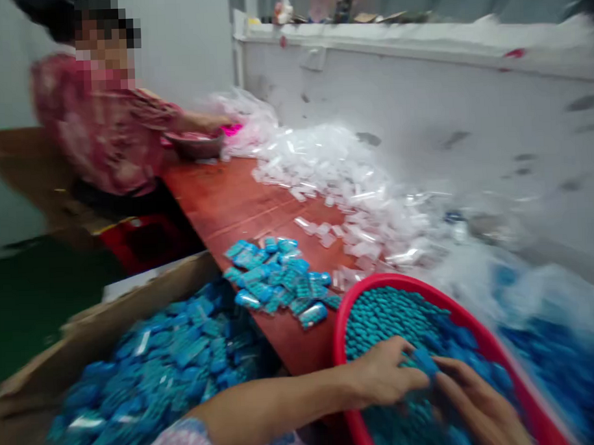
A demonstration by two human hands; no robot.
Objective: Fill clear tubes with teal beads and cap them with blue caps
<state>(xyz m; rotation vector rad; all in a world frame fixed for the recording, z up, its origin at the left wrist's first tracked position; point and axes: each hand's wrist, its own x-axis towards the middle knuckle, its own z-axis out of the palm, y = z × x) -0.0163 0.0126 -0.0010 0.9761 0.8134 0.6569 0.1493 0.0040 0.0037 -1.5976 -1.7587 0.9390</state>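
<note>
Over a red basin [341, 351] of small teal pieces [392, 316], my left hand [387, 372] has its fingers closed on a blue item [423, 362]. My right hand [478, 398] is close beside it, with its fingers curled against the same blue item; motion blur hides the fine detail. Larger blue pieces [469, 346] fill the right part of the basin. A pile of small clear packets with blue and teal contents [279, 278] lies on the reddish-brown table [232, 199], left of the basin.
A cardboard box [53, 357] full of blue packets [170, 363] stands at the lower left. Clear empty bags [343, 162] are heaped along the wall. At the far left a person [103, 125] reaches past a bowl [197, 147]. Blue pieces in plastic [560, 362] lie at the right.
</note>
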